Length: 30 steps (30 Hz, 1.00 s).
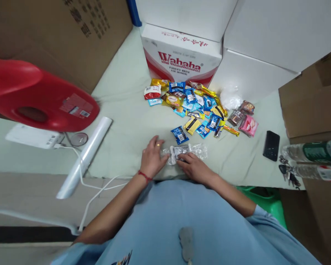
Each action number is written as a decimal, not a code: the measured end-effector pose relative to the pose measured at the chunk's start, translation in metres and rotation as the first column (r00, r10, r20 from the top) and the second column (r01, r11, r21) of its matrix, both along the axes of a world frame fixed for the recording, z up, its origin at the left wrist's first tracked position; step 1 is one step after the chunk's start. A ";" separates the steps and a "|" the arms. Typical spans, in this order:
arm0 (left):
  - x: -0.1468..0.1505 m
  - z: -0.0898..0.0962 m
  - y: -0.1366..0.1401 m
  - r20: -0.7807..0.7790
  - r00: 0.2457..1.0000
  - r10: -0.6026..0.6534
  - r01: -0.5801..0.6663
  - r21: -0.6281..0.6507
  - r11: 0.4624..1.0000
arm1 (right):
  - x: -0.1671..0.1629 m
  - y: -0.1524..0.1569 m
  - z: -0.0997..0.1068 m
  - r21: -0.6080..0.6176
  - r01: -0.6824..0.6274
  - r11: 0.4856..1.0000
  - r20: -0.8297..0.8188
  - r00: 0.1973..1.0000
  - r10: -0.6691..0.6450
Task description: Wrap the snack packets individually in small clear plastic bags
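A clear crinkly plastic packet (200, 150) with two white strips across it lies flat on the cloth close to my body. My left hand (152, 159) rests at its left end, fingers apart and thumb touching the plastic. From the right, my right hand (195, 168) lies over the packet's lower edge, its fingertips on the middle part. What is inside the packet is hard to make out. Just beyond it sits a blue snack packet (179, 135), with a yellow snack packet (192, 125) beside it in a loose pile of wrapped snacks.
Behind the pile stands a Wahaba-style printed carton (182, 62). A red jug (52, 99), a white power bank (34, 136) and a plastic-wrap roll (85, 158) are at left. At right lie a pink packet (248, 126), phone (271, 145), keys (289, 175) and bottles (314, 152).
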State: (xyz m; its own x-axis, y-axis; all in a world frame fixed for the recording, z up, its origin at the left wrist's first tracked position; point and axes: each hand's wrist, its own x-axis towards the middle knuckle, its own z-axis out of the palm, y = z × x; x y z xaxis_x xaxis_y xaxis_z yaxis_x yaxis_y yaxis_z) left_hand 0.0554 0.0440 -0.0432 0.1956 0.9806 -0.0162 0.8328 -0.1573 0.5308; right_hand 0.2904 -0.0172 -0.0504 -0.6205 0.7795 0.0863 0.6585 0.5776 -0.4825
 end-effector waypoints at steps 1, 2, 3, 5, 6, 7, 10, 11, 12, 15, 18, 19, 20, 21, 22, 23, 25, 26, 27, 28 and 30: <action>-0.004 0.000 -0.006 -0.053 0.998 -0.017 0.015 -0.025 1.000 | 0.002 -0.001 0.000 -0.028 0.008 1.000 -0.074 0.997 -0.010; -0.010 0.000 -0.011 -0.099 0.995 -0.005 0.001 -0.045 0.999 | 0.005 -0.002 -0.001 -0.051 0.014 0.999 -0.143 0.990 -0.022; -0.015 0.001 -0.017 -0.133 0.991 0.017 -0.026 -0.068 0.997 | 0.007 -0.003 -0.002 -0.067 0.022 0.997 -0.199 0.979 -0.035; -0.023 0.005 -0.024 -0.122 0.992 0.043 -0.060 -0.143 0.988 | 0.009 -0.006 -0.006 -0.081 0.049 0.996 -0.265 0.962 -0.068; -0.024 0.008 -0.025 -0.075 0.996 0.052 -0.065 -0.181 0.981 | 0.010 -0.006 -0.008 -0.083 0.061 0.995 -0.278 0.957 -0.082; -0.022 0.011 -0.026 -0.008 0.998 0.066 -0.067 -0.206 0.976 | 0.009 -0.007 -0.009 -0.085 0.069 0.994 -0.282 0.955 -0.090; 0.000 0.018 -0.022 0.226 0.968 0.106 -0.056 -0.216 0.975 | 0.006 -0.006 -0.011 -0.085 0.078 0.993 -0.274 0.957 -0.098; 0.012 0.020 -0.020 0.285 0.955 0.087 -0.022 -0.221 0.975 | 0.004 -0.006 -0.010 -0.087 0.078 0.993 -0.269 0.958 -0.099; 0.024 0.020 -0.017 0.329 0.944 0.039 0.041 -0.234 0.971 | 0.003 -0.005 -0.009 -0.092 0.081 0.992 -0.267 0.958 -0.103; 0.055 0.015 -0.013 0.309 0.935 -0.175 0.252 -0.232 0.939 | 0.006 -0.004 0.001 -0.136 0.067 0.988 -0.293 0.950 -0.105; 0.068 0.008 -0.014 0.170 0.925 -0.340 0.370 -0.195 0.908 | 0.018 -0.008 0.015 -0.183 0.150 0.972 -0.362 0.909 -0.208; 0.069 0.006 -0.015 0.134 0.916 -0.378 0.398 -0.185 0.898 | 0.023 -0.010 0.018 -0.181 0.251 0.951 -0.370 0.879 -0.302; 0.068 0.005 -0.017 0.103 0.907 -0.408 0.420 -0.176 0.890 | 0.028 -0.011 0.021 -0.163 0.382 0.910 -0.355 0.837 -0.415; 0.067 0.004 -0.020 0.072 0.901 -0.427 0.433 -0.169 0.886 | 0.033 -0.012 0.022 -0.129 0.519 0.845 -0.314 0.787 -0.532; 0.065 0.004 -0.022 0.039 0.899 -0.437 0.437 -0.162 0.885 | 0.038 -0.013 0.023 -0.081 0.633 0.770 -0.249 0.735 -0.631; 0.064 0.005 -0.024 0.003 0.897 -0.442 0.437 -0.152 0.886 | 0.042 -0.013 0.022 -0.035 0.707 0.706 -0.165 0.692 -0.702; 0.061 0.008 -0.028 -0.073 0.892 -0.446 0.436 -0.119 0.892 | 0.048 -0.011 0.021 -0.012 0.743 0.670 0.017 0.670 -0.742; 0.060 0.010 -0.029 -0.108 0.886 -0.450 0.441 -0.101 0.892 | 0.049 -0.009 0.022 -0.046 0.731 0.681 0.080 0.682 -0.727; 0.060 0.012 -0.030 -0.139 0.879 -0.456 0.448 -0.086 0.890 | 0.049 -0.006 0.023 -0.092 0.713 0.695 0.103 0.701 -0.706; 0.060 0.014 -0.030 -0.162 0.872 -0.462 0.456 -0.076 0.887 | 0.047 -0.002 0.026 -0.137 0.692 0.709 0.093 0.722 -0.686; 0.060 0.018 -0.030 -0.187 0.860 -0.475 0.470 -0.069 0.880 | 0.037 0.009 0.035 -0.189 0.634 0.750 0.007 0.764 -0.645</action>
